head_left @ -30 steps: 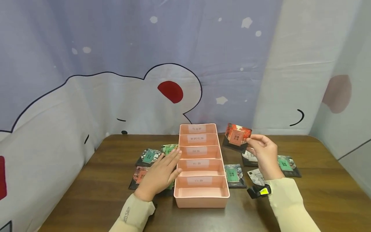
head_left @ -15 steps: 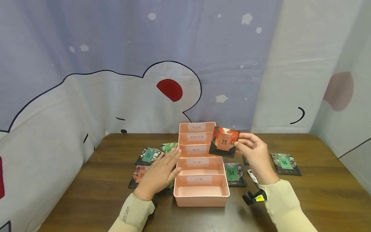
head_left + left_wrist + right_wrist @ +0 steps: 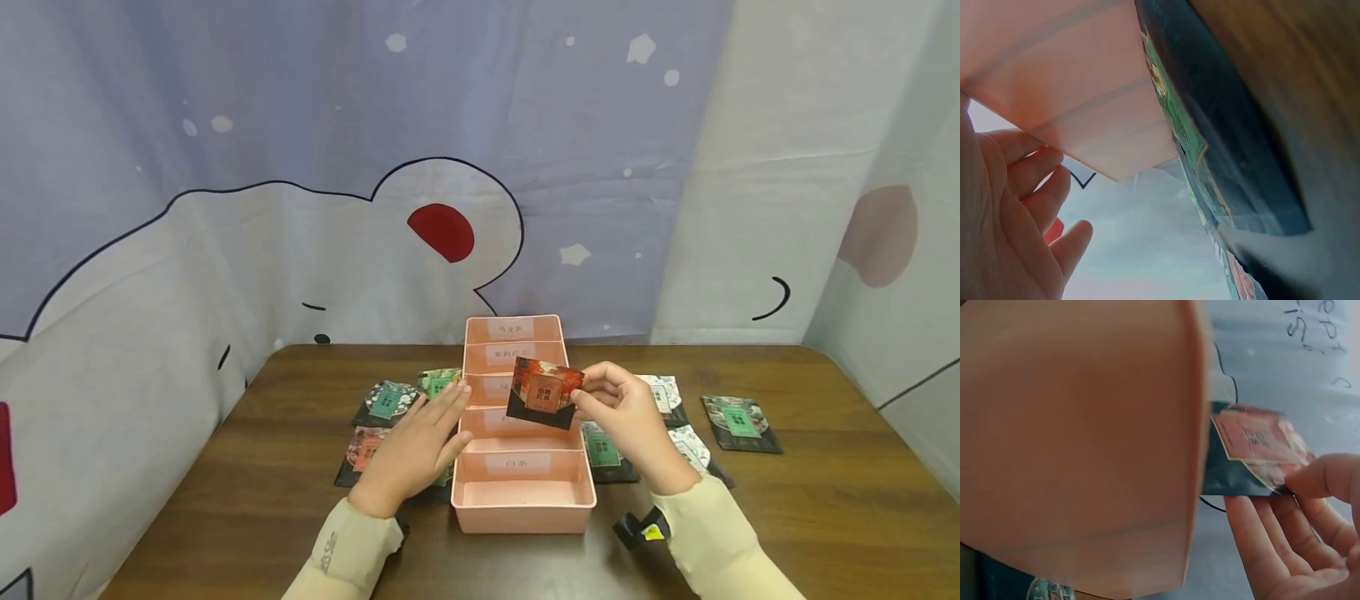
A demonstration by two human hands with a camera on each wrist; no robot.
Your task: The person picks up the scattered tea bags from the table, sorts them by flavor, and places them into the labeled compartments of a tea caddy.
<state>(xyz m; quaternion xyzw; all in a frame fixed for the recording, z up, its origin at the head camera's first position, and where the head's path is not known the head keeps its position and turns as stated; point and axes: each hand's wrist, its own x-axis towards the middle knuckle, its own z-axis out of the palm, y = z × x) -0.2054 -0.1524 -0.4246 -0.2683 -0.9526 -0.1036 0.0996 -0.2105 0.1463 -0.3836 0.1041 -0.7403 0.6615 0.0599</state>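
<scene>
My right hand [image 3: 626, 425] pinches a red-and-black tea sachet [image 3: 545, 393] by its right edge, between thumb and fingers. The sachet is tilted over the middle of a pink divided box [image 3: 522, 521], overlapping the third and fourth compartments from the back in the head view. In the right wrist view the sachet [image 3: 1254, 450] is partly hidden behind the box wall [image 3: 1085, 437]. My left hand [image 3: 412, 446] lies with straight fingers against the box's left side, fingertips at the rim. Paper labels with writing mark the compartments, such as the front label [image 3: 517, 462].
Left of the box lie several sachets, including a white-flowered one [image 3: 385, 403], a red one [image 3: 362, 450] and a green one [image 3: 435, 381]. To the right are a green-labelled sachet [image 3: 738, 423], a pale one [image 3: 663, 398] and others. A patterned curtain [image 3: 600, 167] hangs behind the wooden table [image 3: 825, 500].
My right hand has carried the red sachet leftward from beside the box to over it, then lower. The left hand stays at the box's side.
</scene>
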